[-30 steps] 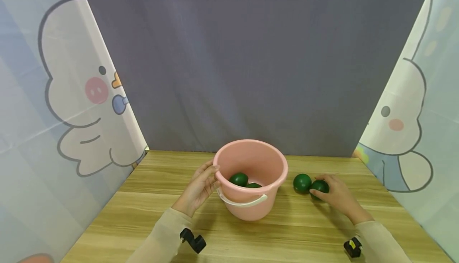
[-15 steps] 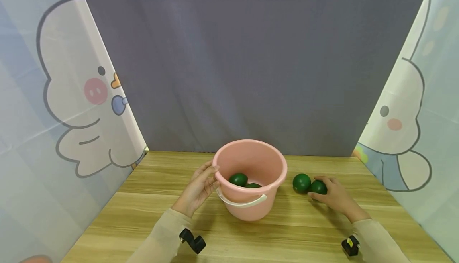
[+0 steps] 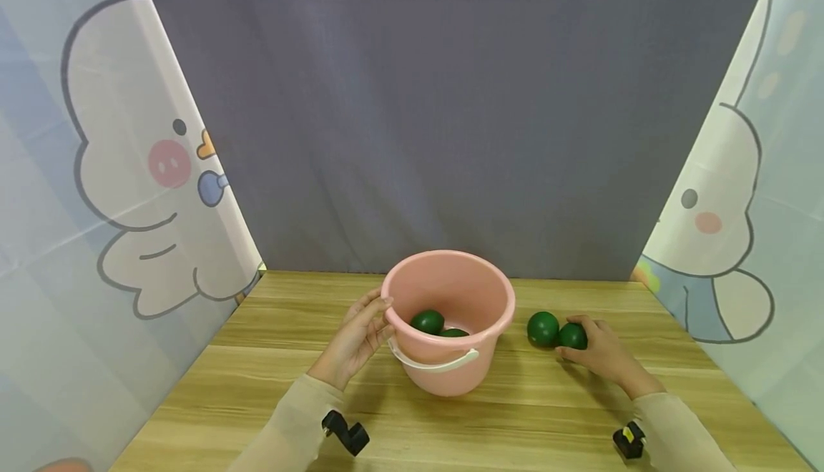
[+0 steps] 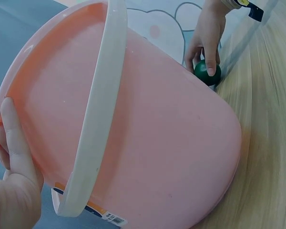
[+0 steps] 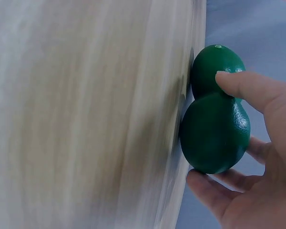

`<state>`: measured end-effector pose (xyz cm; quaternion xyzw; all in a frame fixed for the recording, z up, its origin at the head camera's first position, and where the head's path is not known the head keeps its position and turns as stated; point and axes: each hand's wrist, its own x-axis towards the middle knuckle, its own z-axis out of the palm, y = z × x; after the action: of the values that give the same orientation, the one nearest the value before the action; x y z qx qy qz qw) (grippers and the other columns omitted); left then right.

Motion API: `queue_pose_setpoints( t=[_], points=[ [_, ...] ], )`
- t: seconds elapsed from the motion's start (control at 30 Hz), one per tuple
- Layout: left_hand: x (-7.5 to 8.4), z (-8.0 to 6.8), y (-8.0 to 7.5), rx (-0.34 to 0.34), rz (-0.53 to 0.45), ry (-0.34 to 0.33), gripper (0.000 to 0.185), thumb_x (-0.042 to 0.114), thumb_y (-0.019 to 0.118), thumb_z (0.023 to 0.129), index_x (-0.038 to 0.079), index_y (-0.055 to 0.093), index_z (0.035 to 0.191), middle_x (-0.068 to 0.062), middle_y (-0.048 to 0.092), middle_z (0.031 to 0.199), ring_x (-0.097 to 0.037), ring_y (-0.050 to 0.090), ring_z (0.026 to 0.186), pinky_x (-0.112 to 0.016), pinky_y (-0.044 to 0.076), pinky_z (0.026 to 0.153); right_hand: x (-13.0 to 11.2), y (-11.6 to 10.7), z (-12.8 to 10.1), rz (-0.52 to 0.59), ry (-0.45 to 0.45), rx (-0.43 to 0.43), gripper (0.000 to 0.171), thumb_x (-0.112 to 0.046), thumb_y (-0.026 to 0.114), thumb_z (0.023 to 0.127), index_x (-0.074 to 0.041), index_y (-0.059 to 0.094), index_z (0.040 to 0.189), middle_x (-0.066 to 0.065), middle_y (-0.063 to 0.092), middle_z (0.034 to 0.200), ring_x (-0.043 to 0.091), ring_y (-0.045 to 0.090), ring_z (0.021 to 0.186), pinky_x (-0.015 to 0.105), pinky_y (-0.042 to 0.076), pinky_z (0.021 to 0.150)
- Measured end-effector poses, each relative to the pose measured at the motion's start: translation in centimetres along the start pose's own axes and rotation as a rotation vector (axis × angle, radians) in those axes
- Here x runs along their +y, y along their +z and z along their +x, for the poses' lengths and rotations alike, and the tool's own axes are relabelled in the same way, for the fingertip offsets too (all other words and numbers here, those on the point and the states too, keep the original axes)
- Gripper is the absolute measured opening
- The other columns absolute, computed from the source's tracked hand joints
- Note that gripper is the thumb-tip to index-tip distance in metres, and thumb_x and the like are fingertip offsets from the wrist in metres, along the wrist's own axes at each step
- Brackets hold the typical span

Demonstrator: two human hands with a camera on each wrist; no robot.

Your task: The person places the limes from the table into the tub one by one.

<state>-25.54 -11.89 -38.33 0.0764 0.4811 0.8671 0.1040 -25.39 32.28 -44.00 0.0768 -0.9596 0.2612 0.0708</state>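
In the head view a pink bucket point(image 3: 449, 368) with a white handle point(image 3: 438, 366) stands on the wooden table, and my left hand point(image 3: 354, 340) holds its rim at the left. Fingers lie along the outer wall in the left wrist view. Inside are dark green round fruits, probably limes; one lime point(image 3: 428, 322) shows beside part of another. To the right, two more lie side by side, touching: a left lime point(image 3: 542, 329) and a right lime point(image 3: 572, 336). My right hand point(image 3: 601, 350) holds the right lime between thumb and fingers, low at the table.
The wooden table point(image 3: 283, 386) ends at a dark grey curtain point(image 3: 444, 136) behind the bucket. Printed cartoon curtains hang at both sides. A small black camera mount point(image 3: 346, 433) sits on the left wrist, and another mount point(image 3: 629, 441) on the right.
The right thumb has slid a little lower on the right lime, and the right hand has shifted slightly. The left hand and bucket stay in place.
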Motion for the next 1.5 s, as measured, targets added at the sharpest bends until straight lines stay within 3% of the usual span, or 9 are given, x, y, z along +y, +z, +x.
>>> queue_pose_setpoints(
  t=[0.5,1.5],
  points=[
    [-0.08,0.21,-0.15,0.007,0.004,-0.001,0.052,0.009,0.060,0.097,0.003,0.038,0.144,-0.011,0.054,0.113,-0.008,0.060,0.072,-0.014,0.057,0.063,0.19,-0.16,-0.05,0.046,0.016,0.003,0.074,-0.031,0.079,0.087,0.011,0.043,0.136,0.047,0.041,0.123,0.057,0.053,0.106,0.063,0.054,0.080],
    [0.01,0.05,-0.09,0.002,-0.010,0.002,0.050,0.008,0.060,0.097,0.004,0.039,0.142,-0.010,0.054,0.114,-0.008,0.061,0.074,-0.013,0.057,0.063,0.34,-0.84,-0.41,0.021,0.005,0.007,0.075,-0.030,0.080,0.086,0.011,0.043,0.137,0.047,0.043,0.124,0.057,0.054,0.106,0.061,0.055,0.078]
  ],
)
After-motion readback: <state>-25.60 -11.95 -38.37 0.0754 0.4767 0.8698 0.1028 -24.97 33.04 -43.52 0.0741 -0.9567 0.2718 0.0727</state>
